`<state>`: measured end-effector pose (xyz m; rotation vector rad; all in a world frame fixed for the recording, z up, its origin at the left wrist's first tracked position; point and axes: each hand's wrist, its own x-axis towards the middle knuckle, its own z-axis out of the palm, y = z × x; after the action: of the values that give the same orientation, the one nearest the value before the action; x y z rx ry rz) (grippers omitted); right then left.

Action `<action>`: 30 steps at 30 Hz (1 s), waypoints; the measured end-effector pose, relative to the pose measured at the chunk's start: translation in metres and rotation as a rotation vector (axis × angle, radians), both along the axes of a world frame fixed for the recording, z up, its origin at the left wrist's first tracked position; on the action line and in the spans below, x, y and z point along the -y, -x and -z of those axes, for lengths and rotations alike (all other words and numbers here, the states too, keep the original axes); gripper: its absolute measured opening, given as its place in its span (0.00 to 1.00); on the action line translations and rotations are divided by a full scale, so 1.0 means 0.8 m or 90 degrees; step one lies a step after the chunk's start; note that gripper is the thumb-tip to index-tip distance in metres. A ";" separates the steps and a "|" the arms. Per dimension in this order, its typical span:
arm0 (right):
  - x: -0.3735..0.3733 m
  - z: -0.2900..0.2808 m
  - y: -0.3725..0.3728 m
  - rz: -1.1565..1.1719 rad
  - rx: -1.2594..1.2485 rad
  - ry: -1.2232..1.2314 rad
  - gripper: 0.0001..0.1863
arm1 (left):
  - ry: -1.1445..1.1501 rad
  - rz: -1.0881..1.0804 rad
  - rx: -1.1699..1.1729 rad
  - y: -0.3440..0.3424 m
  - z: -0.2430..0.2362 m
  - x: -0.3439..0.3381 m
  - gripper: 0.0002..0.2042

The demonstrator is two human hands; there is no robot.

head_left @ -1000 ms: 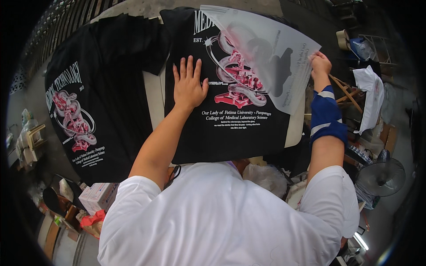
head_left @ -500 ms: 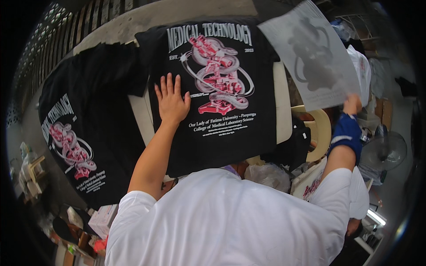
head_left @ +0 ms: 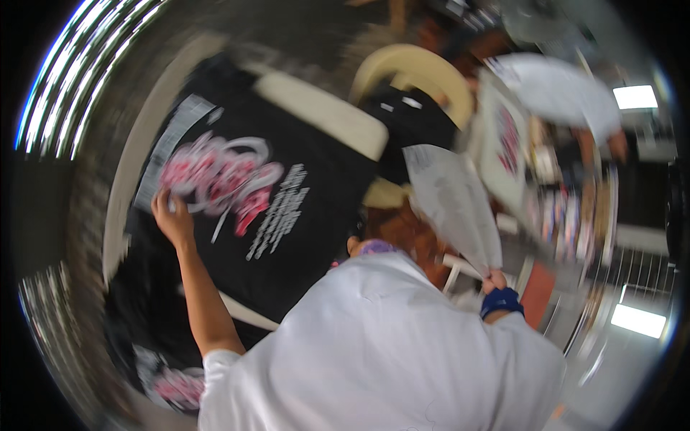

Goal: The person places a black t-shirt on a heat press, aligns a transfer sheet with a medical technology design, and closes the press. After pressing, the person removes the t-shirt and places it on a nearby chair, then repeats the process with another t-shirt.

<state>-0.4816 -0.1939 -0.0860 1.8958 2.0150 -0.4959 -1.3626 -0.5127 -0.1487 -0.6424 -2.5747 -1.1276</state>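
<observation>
A black T-shirt with a pink and white print lies spread over a pale board. On the print's left side rests my left hand, its fingers somewhat apart and touching the cloth, with nothing seen in them. My right hand, a blue band at its wrist, is closed on one end of a grey translucent film sheet. The sheet hangs curved, off to the right of the shirt. Motion smears much of the picture.
Another black printed shirt lies at lower left. Beyond the board stands a cream plastic chair with black cloth on it. A white printed panel is at right, near another person in a white shirt.
My view has swung to the right. The film sheet, raised beside the shirt before, is now lower and nearer my body, still in my right hand. My left hand stays on the shirt.
</observation>
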 end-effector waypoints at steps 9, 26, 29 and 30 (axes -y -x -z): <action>0.262 0.141 -0.024 0.497 0.016 0.100 0.16 | -0.006 0.538 0.052 -0.256 0.000 -0.311 0.09; -0.057 0.303 -0.107 0.280 -0.018 -0.047 0.14 | 0.308 0.707 0.160 -0.597 -0.052 -0.250 0.13; -0.096 0.312 -0.159 0.222 0.082 0.032 0.14 | 0.332 0.683 0.222 -0.638 -0.046 -0.227 0.12; -0.088 0.318 -0.182 0.249 0.085 0.032 0.13 | 0.354 0.665 0.237 -0.646 -0.050 -0.229 0.12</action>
<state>-0.3358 -0.1231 -0.3407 2.2349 1.5381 -0.4925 -0.8461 -0.3296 -0.1091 -2.2709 -2.8858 -0.7320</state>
